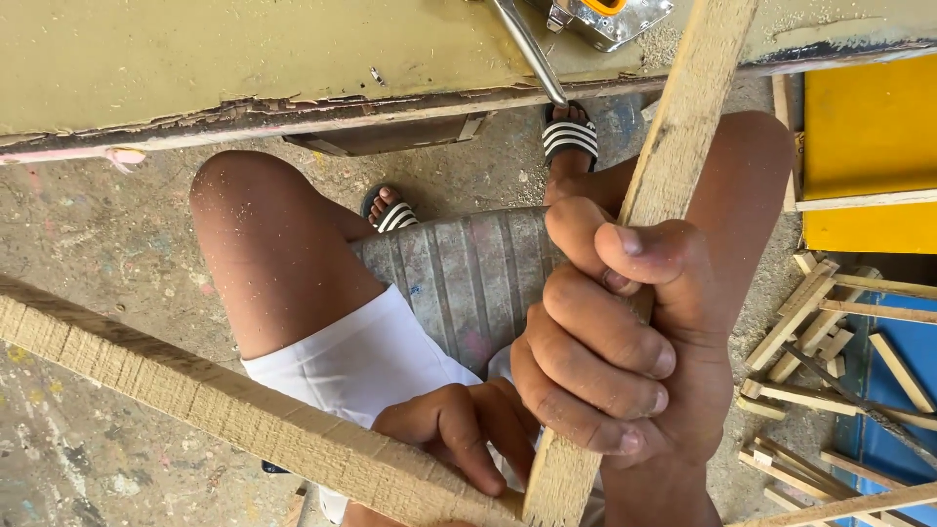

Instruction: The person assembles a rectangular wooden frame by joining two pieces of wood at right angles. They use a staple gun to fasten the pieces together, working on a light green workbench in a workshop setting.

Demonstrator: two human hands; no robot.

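Observation:
My right hand is closed around a rough wooden slat that runs from the lower middle up to the top right. My left hand grips a second, wider wooden slat that crosses from the left edge down to the bottom middle. The two slats meet in a corner near the bottom centre, just below my hands. I sit with bare knees apart over a grey ribbed seat, feet in striped sandals.
A worn olive workbench spans the top, with a yellow and metal tool on it. A pile of short wooden slats lies at the right beside a yellow board. The concrete floor is dusty.

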